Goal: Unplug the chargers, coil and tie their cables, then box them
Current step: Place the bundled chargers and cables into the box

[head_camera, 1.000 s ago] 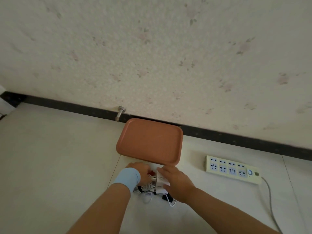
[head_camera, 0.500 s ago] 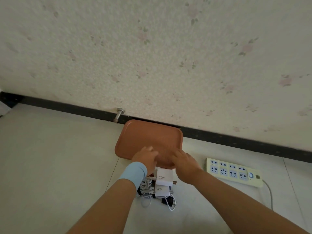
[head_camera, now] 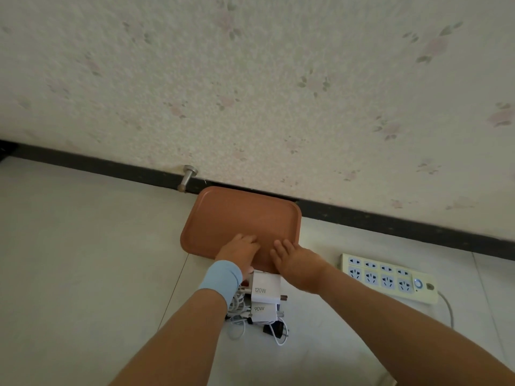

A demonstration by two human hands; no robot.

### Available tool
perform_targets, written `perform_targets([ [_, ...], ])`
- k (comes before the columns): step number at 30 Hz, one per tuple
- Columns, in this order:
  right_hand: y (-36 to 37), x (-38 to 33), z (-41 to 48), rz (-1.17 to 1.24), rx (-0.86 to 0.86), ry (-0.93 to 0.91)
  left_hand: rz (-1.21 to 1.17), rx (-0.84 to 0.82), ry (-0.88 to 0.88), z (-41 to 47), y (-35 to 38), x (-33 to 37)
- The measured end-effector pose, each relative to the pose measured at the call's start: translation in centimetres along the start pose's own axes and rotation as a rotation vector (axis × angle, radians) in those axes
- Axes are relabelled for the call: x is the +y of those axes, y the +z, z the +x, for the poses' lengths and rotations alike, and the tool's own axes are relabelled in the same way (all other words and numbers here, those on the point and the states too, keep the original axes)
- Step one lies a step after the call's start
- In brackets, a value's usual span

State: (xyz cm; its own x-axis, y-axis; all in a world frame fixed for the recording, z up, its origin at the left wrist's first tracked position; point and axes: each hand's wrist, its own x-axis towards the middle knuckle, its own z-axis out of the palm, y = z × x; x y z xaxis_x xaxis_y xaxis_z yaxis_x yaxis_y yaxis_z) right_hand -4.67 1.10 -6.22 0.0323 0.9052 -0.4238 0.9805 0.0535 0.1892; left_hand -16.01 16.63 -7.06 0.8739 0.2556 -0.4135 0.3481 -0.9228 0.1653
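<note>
- left hand (head_camera: pixel 240 250), blue wristband (head_camera: pixel 221 280) on it, fingers together on the near rim of the orange tray (head_camera: pixel 239 213), lower centre; can't tell if that grip pinches the rim
- right hand (head_camera: pixel 295 259) just beside it, grip spread flat on the same rim
- 2 white chargers, 120W charger (head_camera: pixel 266 286) and 90W charger (head_camera: pixel 263 312), touching on the floor (head_camera: pixel 83 260) right below the hands, white cables (head_camera: pixel 237 302) bunched against them
- power strip (head_camera: pixel 387 278) lower right, apart from the chargers

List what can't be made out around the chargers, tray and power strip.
Head view only.
1. Near rim of the tray: covered by the left hand and right hand.
2. The cables: partly under the wristband; ties cannot be seen.
3. The black piece below the 90W charger: too small to identify.
4. The cord of the power strip: passes behind the right forearm; its end is hidden.
</note>
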Motion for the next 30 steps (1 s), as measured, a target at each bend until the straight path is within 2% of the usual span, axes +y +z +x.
perform_targets([
  [6,0.3,0.6,-0.3,0.001,-0.001,-0.029,0.083,-0.071,0.042,-0.4,0.2,-0.4],
  [11,-0.4,0.8,-0.4,-0.035,0.003,-0.049,0.002,0.032,0.036,-1.6,0.0,-0.5],
  [16,-0.3,0.5,-0.8,-0.057,0.181,0.065,-0.015,0.176,0.027,-2.4,-1.4,-0.2],
  [19,-0.5,1.0,-0.8,0.078,0.308,0.107,0.016,0.214,-0.047,-2.5,-2.4,-0.5],
  [23,-1.8,1.6,-1.3,0.174,0.366,0.178,0.037,0.275,-0.144,-2.8,-3.6,-1.5],
  [26,-2.7,1.7,-1.1,0.239,0.477,0.271,0.035,0.331,-0.144,-2.6,-5.1,-1.9],
  [30,-5.1,1.6,-0.3,0.165,0.626,0.423,0.041,0.442,-0.120,-2.1,-7.2,-1.4],
])
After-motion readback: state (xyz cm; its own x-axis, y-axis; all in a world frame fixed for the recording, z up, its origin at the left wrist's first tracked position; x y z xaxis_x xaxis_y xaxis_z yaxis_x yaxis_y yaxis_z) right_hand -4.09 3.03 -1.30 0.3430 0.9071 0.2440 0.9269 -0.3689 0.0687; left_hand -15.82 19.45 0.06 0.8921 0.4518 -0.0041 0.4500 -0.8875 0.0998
